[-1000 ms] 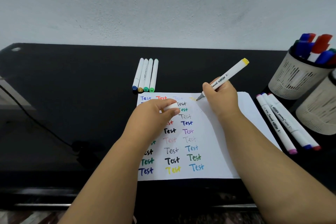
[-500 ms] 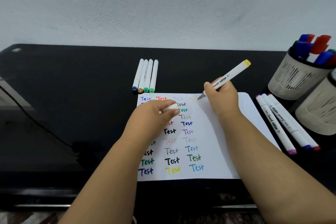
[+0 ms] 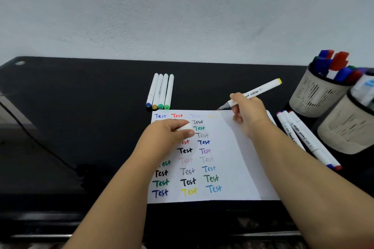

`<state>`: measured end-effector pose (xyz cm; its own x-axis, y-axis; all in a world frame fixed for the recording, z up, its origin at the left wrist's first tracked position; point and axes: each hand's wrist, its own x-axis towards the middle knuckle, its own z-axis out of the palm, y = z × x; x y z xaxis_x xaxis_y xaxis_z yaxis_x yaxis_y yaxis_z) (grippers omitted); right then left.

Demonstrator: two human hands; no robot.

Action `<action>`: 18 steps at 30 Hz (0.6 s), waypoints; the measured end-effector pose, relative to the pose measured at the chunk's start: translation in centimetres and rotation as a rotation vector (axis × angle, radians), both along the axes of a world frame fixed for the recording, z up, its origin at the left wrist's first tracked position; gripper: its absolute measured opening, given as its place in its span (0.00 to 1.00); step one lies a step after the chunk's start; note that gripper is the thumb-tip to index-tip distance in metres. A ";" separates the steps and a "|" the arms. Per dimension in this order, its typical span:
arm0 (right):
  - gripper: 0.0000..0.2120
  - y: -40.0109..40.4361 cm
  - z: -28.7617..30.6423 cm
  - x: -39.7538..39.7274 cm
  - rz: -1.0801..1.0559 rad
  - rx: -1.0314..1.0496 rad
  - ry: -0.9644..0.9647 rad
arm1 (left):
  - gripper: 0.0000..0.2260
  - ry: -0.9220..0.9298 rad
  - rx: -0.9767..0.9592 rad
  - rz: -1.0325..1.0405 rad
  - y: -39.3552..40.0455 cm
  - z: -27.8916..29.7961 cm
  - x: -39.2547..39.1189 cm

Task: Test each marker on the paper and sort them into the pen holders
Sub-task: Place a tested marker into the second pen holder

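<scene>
Your right hand grips the yellow marker, its tip at the paper's far edge on the counter. Your left hand pinches its white cap over the paper. Both holders stand far right.

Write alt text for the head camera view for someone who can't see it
A person's right hand holds an uncapped yellow marker at the far edge of a paper covered in coloured "Test" words, while the left hand grips its white cap. Four markers lie beyond the paper, three more to its right beside two pen holders.
</scene>
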<state>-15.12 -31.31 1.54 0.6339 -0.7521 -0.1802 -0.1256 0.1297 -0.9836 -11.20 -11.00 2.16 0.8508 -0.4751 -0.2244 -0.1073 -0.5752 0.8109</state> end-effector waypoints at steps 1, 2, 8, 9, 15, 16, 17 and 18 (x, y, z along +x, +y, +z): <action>0.10 0.1 0.3 -0.3 0.007 0.010 -0.010 | 0.17 0.016 -0.019 -0.004 0.1 0.1 -0.1; 0.10 0.3 0.6 -0.8 0.013 0.020 -0.025 | 0.18 0.034 -0.039 -0.007 0.1 0.2 -0.2; 0.12 3.7 0.8 -5.0 0.054 0.119 -0.139 | 0.16 0.118 -0.137 -0.082 0.6 0.5 -1.1; 0.12 4.3 0.7 -5.6 0.052 0.138 -0.161 | 0.16 0.124 -0.148 -0.100 0.5 0.6 -1.3; 0.13 6.7 0.6 -7.5 0.029 0.203 -0.284 | 0.14 0.122 -0.187 -0.175 0.3 0.7 -2.5; 0.13 6.9 0.6 -7.6 0.028 0.199 -0.297 | 0.13 0.118 -0.198 -0.178 0.3 0.8 -2.6; 0.13 6.9 0.6 -7.6 0.029 0.193 -0.309 | 0.13 0.115 -0.205 -0.183 0.3 0.8 -2.7; 0.14 7.0 0.6 -7.7 0.036 0.186 -0.314 | 0.13 0.114 -0.209 -0.185 0.2 0.9 -2.8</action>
